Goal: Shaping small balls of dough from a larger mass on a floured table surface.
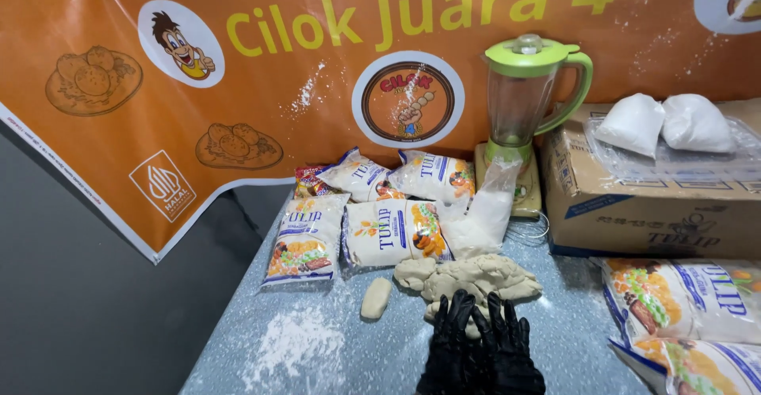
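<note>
Pressing side by side, the left hand (453,339) and the right hand (507,343), both in black gloves, are lying flat with fingers stretched forward over a small piece of dough (472,325), which is peeking out pale between the fingertips and the palms. Neither hand is clenched; both are open and spread, touching each other along the inner edges, so the piece is being trapped under them against the desk (333,363) rather than gripped. That flat, paired placing is suiting a rolling or flattening pressure, though the piece itself is mostly hidden.

Just beyond the fingertips the large dough mass (476,276) is sitting in a lumpy heap, close enough to be pulled from without reaching. A small oval dough lump (376,297) is lying apart to the left, clear of the heap, and a patch of loose flour (295,341) is dusting the desk nearer the left edge, seemingly keeping the surface from sticking.

Sealed flour bags (349,221) are lined up behind the heap, with an opened clear bag of flour (485,214) leaning beside them. A green-lidded blender (525,98) is standing at the back, and a cardboard box (650,205) on the right is carrying two white bags (664,123).
</note>
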